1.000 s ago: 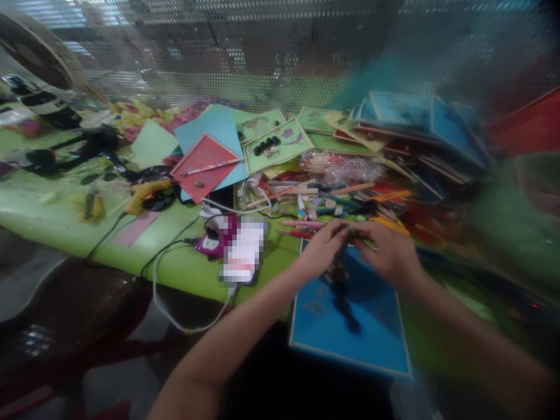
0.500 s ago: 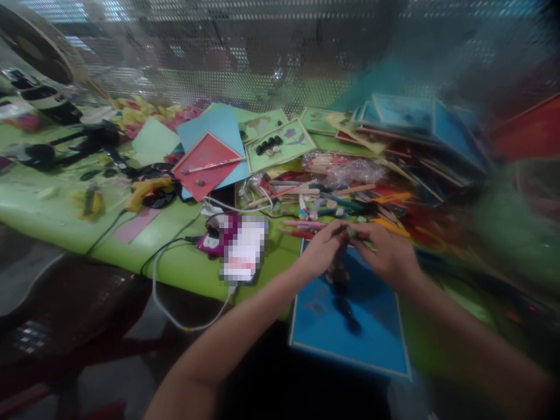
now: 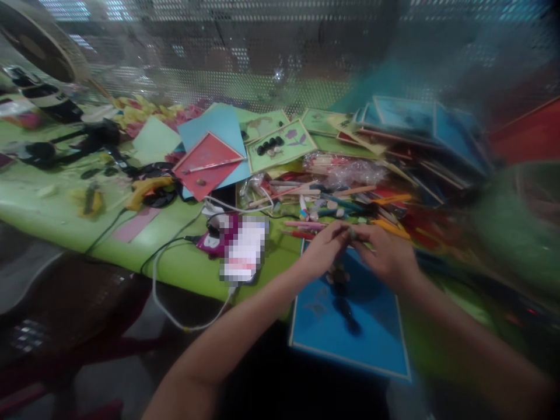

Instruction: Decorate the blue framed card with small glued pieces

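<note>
"Anything in a container over there?"

"A clear plastic bag [image 3: 356, 170], lying crumpled with thin sticks [image 3: 326, 161] in it, pale and reddish. It's near the stacked blue panels [image 3: 402, 111]."

"And the hands?"

"Left hand [image 3: 324, 251] and right hand [image 3: 387, 251] meet fingertip to fingertip in a narrow pinch, with a small greenish lump [image 3: 352, 233] between them. I can't tell which one bears it."

"Where's that, exactly?"

"Above the far edge of the blue framed board [image 3: 371, 347], which has dark pieces [image 3: 347, 312] and small pale ones [image 3: 336, 274] on it."

"Different from a second ago?"

"Barely. Hands and board are where they were, and the phone [image 3: 245, 251] hasn't moved. The lump just looks paler now, less dark."
</note>
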Tool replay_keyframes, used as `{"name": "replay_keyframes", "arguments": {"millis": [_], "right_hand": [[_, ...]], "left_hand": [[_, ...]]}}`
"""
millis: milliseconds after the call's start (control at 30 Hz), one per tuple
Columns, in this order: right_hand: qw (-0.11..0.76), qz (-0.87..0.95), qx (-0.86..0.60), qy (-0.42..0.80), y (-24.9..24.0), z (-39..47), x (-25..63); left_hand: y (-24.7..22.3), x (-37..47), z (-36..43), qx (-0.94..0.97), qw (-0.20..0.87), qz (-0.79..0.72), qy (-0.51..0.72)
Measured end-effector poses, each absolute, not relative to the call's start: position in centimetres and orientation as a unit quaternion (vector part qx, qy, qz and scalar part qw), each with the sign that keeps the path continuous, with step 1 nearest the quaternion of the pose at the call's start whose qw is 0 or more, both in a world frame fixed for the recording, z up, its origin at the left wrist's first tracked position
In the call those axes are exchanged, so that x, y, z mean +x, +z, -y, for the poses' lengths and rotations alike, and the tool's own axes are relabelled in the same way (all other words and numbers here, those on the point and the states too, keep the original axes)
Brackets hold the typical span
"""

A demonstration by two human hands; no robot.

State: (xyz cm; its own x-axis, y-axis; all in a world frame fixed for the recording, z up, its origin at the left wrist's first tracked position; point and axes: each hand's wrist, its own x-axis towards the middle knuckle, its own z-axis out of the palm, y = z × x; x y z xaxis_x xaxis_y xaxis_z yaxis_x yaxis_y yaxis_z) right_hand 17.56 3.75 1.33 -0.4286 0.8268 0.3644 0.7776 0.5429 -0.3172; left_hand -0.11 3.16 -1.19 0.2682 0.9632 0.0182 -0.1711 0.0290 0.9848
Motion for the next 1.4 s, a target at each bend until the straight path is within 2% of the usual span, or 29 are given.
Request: {"name": "replay_keyframes", "arguments": {"millis": [133, 233, 467, 800, 1233, 1400], "right_hand": [[0.267, 0.827, -0.489, 0.077, 1.5, -3.8, 17.7], [0.272, 0.823, -0.490, 0.093, 1.6, -3.9, 17.9], [0.263, 0.831, -0.485, 0.071, 1.2, -4.0, 17.9], [0.291, 0.831, -0.468, 0.072, 1.5, -3.6, 17.7], [0.259, 0.826, -0.492, 0.092, 1.7, -3.8, 17.6], [0.274, 0.823, -0.489, 0.093, 1.7, -3.5, 17.6]], "left_hand": [[-1.0, -0.1, -3.0, 0.518, 0.609, -0.386, 0.460], [-0.8, -0.3, -3.0, 0.554, 0.570, -0.404, 0.452], [-0.6, -0.6, -2.9, 0.605, 0.522, -0.422, 0.428], [-1.8, -0.1, -3.1, 0.578, 0.542, -0.395, 0.464], [-1.0, -0.3, -3.0, 0.589, 0.523, -0.429, 0.441], [-1.4, -0.2, -3.0, 0.579, 0.528, -0.421, 0.456]]}}
